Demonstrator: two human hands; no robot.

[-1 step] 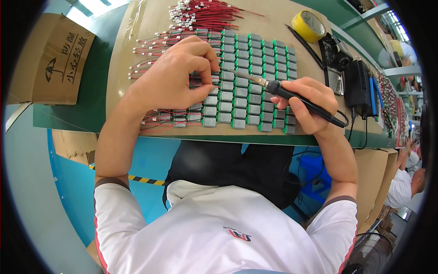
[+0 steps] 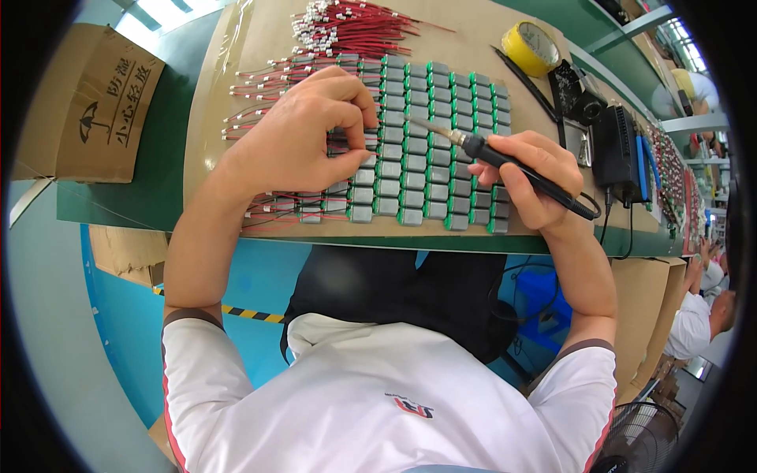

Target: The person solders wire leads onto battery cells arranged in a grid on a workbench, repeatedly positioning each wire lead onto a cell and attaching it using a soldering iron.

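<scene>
"So, which containers are about?" asks one.

"A cardboard box (image 2: 102, 110) at the left end of the bench (image 2: 169, 134), its inside out of view," says the other. "Below on the right is a tall carton (image 2: 639, 315); one cannot tell what it holds."

"And the grey blocks (image 2: 414, 158)?"

"Laid in close columns on brown sheeting (image 2: 209, 118), green along their edges. Red and black wires with white plugs stretch from the left columns, and a loose bundle of red wires (image 2: 359, 30) lies beyond."

"What are the fingers doing?"

"On the right hand (image 2: 540, 173) they grip the black handle of a soldering iron (image 2: 477, 148), its tip over the blocks; contact is unclear. On the left hand (image 2: 303, 130) they curl, thumb and forefinger apart at the visible tips; one cannot tell whether they pinch a wire."

"Anything in the way?"

"The left hand covers part of the left columns. Right of the blocks stand a yellow tape roll (image 2: 523, 57), a black holder (image 2: 579, 94) and a black case (image 2: 615, 154)."
</scene>
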